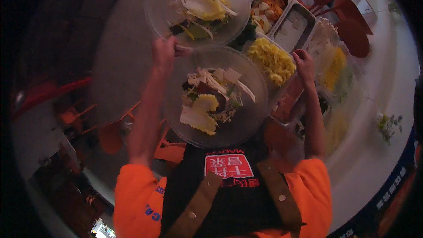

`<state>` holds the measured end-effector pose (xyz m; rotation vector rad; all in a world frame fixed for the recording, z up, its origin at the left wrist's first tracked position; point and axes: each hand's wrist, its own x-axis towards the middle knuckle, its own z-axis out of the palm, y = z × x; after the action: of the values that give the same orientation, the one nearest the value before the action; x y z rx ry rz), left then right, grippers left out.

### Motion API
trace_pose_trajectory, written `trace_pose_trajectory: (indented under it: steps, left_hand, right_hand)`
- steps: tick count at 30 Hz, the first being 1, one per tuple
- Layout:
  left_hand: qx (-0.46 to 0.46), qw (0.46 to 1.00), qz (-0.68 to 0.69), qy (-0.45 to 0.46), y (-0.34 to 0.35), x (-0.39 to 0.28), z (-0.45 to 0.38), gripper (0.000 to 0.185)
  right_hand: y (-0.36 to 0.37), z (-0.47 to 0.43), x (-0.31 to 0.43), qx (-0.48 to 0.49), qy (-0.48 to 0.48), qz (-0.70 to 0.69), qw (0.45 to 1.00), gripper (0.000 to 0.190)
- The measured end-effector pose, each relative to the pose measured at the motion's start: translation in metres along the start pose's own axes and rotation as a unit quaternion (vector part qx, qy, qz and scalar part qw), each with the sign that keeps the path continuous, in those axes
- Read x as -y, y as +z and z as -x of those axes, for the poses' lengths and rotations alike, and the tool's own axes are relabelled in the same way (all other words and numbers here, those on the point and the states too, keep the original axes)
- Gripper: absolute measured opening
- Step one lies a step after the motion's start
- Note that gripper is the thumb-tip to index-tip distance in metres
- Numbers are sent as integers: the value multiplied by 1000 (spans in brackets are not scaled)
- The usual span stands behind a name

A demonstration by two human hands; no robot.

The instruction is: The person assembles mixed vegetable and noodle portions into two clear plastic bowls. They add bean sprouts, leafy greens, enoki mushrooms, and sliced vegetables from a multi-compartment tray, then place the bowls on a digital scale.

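Note:
Two large clear round bowls hold mixed vegetables and pale mushrooms. My left hand is at the lower left rim of the far bowl, where it meets the near bowl; the fingers are partly blurred, so its hold is unclear. My right hand, fingers curled, is at the corner of a container of yellow ruffled food. Whether it grips that rim cannot be made out. Yellow-edged pale pieces and enoki-like mushrooms lie in the near bowl.
An almost empty metal pan stands beside a pan of orange and white pieces. A container of reddish food is nearer me. Further containers lie beyond my right forearm. Chairs and a plant are at the right.

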<state>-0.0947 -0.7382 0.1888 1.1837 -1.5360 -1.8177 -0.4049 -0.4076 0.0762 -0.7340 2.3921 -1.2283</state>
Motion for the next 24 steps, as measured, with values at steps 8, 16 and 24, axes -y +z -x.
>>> trace_pose_trajectory:
  steps: [8, 16, 24]
  left_hand:
    - [-26, 995, -27, -88, 13, -30, 5, 49]
    - [-26, 994, -66, -87, 24, -39, 2, 60]
    - [-25, 994, -48, -98, 21, -25, 0, 54]
  right_hand:
    - [66, -93, -119, 55, -58, 206, 975, 48]
    - [113, -104, -72, 61, -109, 307, 944, 44]
    - [116, -85, -58, 60, -73, 180, 979, 24]
